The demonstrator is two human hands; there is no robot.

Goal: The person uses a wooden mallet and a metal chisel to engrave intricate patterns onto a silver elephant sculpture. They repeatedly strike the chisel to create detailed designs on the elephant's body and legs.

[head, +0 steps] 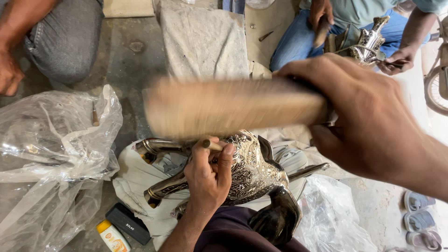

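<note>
My right hand [368, 121] grips a wooden mallet [228, 108], blurred by motion, above the workpiece. My left hand [208, 175] holds a small metal punch [211, 144] upright against an ornate silver-coloured engraved metal piece [252, 168]. The piece has curved arms and a dark glossy part, and it rests on a white cloth [135, 177] over my lap.
Crumpled clear plastic sheeting [51, 149] lies at the left, more at the lower right. A black box [127, 224] and a small yellow-capped bottle [111, 236] lie on the floor. Another person [364, 28] at the top right works a similar metal piece; a third person's knee [65, 37] is at the top left.
</note>
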